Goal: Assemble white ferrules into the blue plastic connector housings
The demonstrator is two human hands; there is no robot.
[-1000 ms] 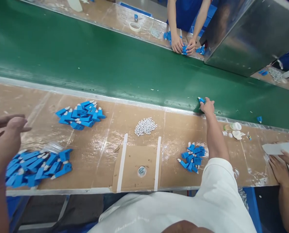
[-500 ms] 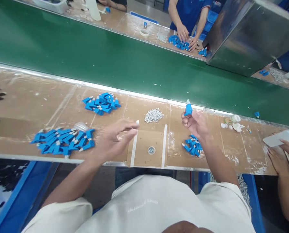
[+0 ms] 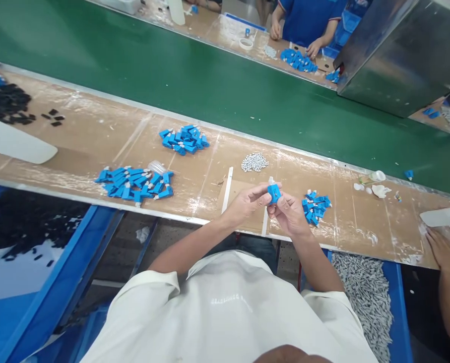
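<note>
A small blue plastic part with a white tip (image 3: pixel 274 193) is held upright between my two hands, above the cardboard-covered bench. My left hand (image 3: pixel 247 202) pinches it from the left with thumb and fingers. From the right and below, my right hand (image 3: pixel 291 214) grips the same piece, its fingers curled underneath. Just beyond lies a pile of small grey-white pieces (image 3: pixel 254 162). Beside my right hand is a small heap of similar blue parts (image 3: pixel 315 206). Two bigger heaps lie to the left, one nearer (image 3: pixel 134 184) and one farther (image 3: pixel 185 139).
A green conveyor belt (image 3: pixel 209 96) runs behind the bench (image 3: pixel 194 181). Black pieces (image 3: pixel 7 103) lie far left, near a white object (image 3: pixel 16 141). A blue bin of grey pieces (image 3: pixel 363 297) stands below right. Co-workers' hands show across the belt and far right.
My left hand has come right and taken hold of the blue part. My right hand has brought that part left and nearer to me. The camera view has shifted.
</note>
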